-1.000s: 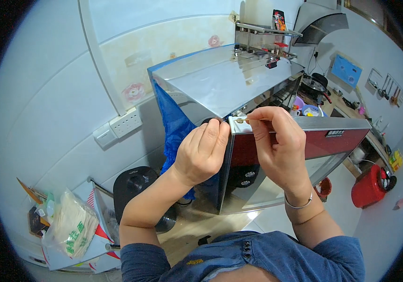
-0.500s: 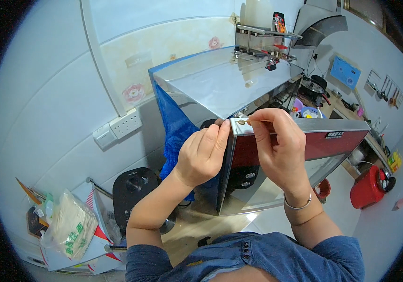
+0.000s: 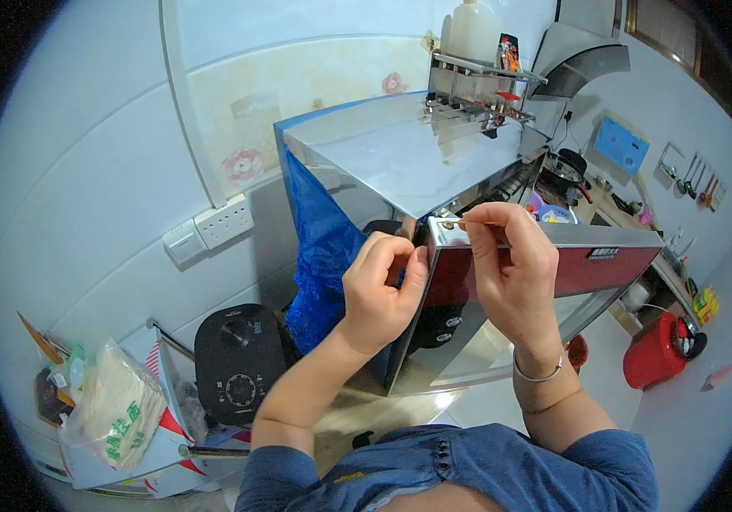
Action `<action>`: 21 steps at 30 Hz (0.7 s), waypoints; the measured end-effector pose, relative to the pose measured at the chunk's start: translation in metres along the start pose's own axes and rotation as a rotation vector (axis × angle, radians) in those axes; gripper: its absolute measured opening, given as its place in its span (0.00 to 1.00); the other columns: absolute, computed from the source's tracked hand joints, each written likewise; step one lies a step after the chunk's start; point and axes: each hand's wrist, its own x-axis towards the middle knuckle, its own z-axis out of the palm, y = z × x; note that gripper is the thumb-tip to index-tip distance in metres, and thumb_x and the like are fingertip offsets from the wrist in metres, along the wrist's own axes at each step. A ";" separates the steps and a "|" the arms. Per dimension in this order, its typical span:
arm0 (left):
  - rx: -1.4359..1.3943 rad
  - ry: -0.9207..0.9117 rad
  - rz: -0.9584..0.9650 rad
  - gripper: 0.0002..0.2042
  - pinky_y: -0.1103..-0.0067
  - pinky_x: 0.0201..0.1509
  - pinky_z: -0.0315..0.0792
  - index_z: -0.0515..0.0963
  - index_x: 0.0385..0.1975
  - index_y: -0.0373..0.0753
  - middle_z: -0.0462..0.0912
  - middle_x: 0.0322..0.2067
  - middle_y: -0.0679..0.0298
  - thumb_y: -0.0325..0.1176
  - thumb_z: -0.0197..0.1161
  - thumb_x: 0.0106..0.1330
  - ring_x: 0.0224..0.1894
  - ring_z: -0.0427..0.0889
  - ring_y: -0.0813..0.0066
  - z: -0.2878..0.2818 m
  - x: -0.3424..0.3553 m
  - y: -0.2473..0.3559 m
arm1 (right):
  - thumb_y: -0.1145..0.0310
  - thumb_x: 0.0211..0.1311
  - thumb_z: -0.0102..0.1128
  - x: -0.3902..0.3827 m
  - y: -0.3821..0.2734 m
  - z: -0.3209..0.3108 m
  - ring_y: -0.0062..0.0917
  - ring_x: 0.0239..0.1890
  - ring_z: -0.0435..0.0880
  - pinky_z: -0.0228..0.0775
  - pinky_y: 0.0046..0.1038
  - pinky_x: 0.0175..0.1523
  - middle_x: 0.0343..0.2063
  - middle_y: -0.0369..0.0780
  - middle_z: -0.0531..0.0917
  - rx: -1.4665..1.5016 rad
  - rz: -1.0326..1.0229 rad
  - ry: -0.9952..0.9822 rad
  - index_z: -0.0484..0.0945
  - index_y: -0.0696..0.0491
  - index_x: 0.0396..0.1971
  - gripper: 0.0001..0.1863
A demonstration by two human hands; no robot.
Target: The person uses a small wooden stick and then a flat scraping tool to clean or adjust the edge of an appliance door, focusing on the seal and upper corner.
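A metal cabinet has its glass-fronted door swung open toward me. The door has a dark red band and a silver top edge. Over the near top corner, my right hand pinches thumb and forefinger together beside a small brass-coloured screw; whatever lies in the pinch is too small to make out. My left hand is curled at the same corner, its thumb tip against the door's side edge. What its fingers hold, if anything, is hidden.
Blue plastic sheeting hangs down the cabinet's left side. A black appliance with a dial stands lower left, beside a bagged white bundle. A wall socket is behind. A red bucket stands at right; a rack rests on the cabinet.
My left hand has drawn slightly back from the corner, and its fingers have curled with the thumb showing. My right hand keeps its pinch at the corner. The view has shifted a little.
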 end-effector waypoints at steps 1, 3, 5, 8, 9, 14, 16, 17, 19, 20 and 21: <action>-0.003 0.004 0.000 0.06 0.83 0.23 0.61 0.73 0.24 0.33 0.76 0.24 0.62 0.27 0.60 0.60 0.20 0.68 0.79 -0.001 0.000 -0.001 | 0.83 0.49 0.59 0.000 0.000 0.000 0.37 0.27 0.76 0.68 0.32 0.32 0.24 0.44 0.77 -0.016 0.002 0.004 0.72 0.58 0.30 0.08; -0.150 -0.080 -0.348 0.15 0.85 0.21 0.57 0.71 0.16 0.32 0.73 0.16 0.69 0.33 0.59 0.63 0.17 0.65 0.83 -0.004 0.004 0.002 | 0.82 0.49 0.59 0.000 -0.002 0.000 0.37 0.27 0.76 0.68 0.32 0.32 0.24 0.44 0.77 -0.021 0.001 0.002 0.72 0.58 0.30 0.08; -0.190 -0.022 -0.348 0.22 0.85 0.19 0.55 0.69 0.09 0.33 0.68 0.10 0.74 0.38 0.57 0.65 0.14 0.62 0.86 -0.002 0.013 0.006 | 0.82 0.49 0.59 -0.001 -0.002 0.000 0.37 0.26 0.76 0.68 0.32 0.32 0.24 0.43 0.77 -0.027 0.002 -0.002 0.73 0.58 0.30 0.08; -0.324 -0.177 -0.557 0.22 0.85 0.15 0.53 0.73 0.10 0.33 0.66 0.09 0.73 0.40 0.57 0.64 0.12 0.60 0.89 -0.004 0.020 0.004 | 0.83 0.49 0.59 -0.001 -0.002 0.001 0.37 0.26 0.76 0.67 0.31 0.31 0.24 0.43 0.77 -0.039 0.006 -0.005 0.73 0.58 0.29 0.08; -0.325 -0.174 -0.559 0.22 0.85 0.15 0.53 0.73 0.10 0.33 0.66 0.09 0.73 0.40 0.57 0.64 0.12 0.60 0.89 -0.003 0.021 0.004 | 0.83 0.49 0.59 -0.001 -0.002 0.003 0.36 0.26 0.76 0.67 0.31 0.31 0.24 0.43 0.77 -0.050 -0.001 0.004 0.73 0.58 0.29 0.08; -0.038 -0.161 -0.376 0.21 0.82 0.16 0.54 0.71 0.09 0.30 0.65 0.07 0.72 0.35 0.56 0.63 0.13 0.60 0.88 -0.001 0.027 0.006 | 0.83 0.49 0.59 -0.002 -0.004 0.006 0.37 0.25 0.76 0.67 0.30 0.31 0.23 0.43 0.76 -0.084 -0.018 0.018 0.73 0.58 0.29 0.07; -0.040 -0.179 -0.380 0.19 0.82 0.17 0.55 0.71 0.11 0.30 0.65 0.08 0.71 0.34 0.56 0.63 0.14 0.60 0.88 -0.002 0.022 0.005 | 0.83 0.51 0.58 -0.004 -0.002 0.005 0.34 0.26 0.77 0.68 0.28 0.32 0.24 0.43 0.77 -0.041 0.036 0.039 0.74 0.59 0.30 0.07; -0.037 -0.196 -0.375 0.18 0.82 0.18 0.56 0.71 0.12 0.30 0.66 0.09 0.70 0.33 0.55 0.63 0.15 0.61 0.88 -0.003 0.020 0.003 | 0.83 0.51 0.58 -0.006 -0.001 0.007 0.34 0.26 0.77 0.68 0.28 0.32 0.24 0.43 0.77 -0.045 0.037 0.040 0.74 0.59 0.30 0.07; -0.109 -0.172 -0.335 0.16 0.83 0.19 0.56 0.72 0.14 0.30 0.66 0.10 0.70 0.33 0.54 0.64 0.17 0.61 0.88 -0.002 0.006 -0.005 | 0.83 0.53 0.58 -0.012 -0.002 0.007 0.31 0.28 0.79 0.70 0.25 0.35 0.25 0.43 0.79 0.158 0.159 0.135 0.74 0.60 0.31 0.06; -0.176 -0.142 -0.296 0.15 0.83 0.21 0.57 0.72 0.17 0.30 0.67 0.12 0.70 0.32 0.53 0.65 0.19 0.62 0.88 -0.002 -0.001 -0.008 | 0.83 0.53 0.58 -0.014 -0.005 0.008 0.30 0.31 0.80 0.71 0.25 0.38 0.27 0.43 0.80 0.279 0.219 0.185 0.74 0.60 0.32 0.06; -0.181 -0.144 -0.291 0.15 0.83 0.21 0.57 0.72 0.17 0.30 0.67 0.12 0.70 0.32 0.53 0.65 0.19 0.62 0.88 -0.002 -0.006 -0.010 | 0.83 0.53 0.58 -0.017 -0.006 0.007 0.30 0.31 0.80 0.71 0.25 0.38 0.27 0.43 0.80 0.274 0.215 0.189 0.74 0.60 0.32 0.06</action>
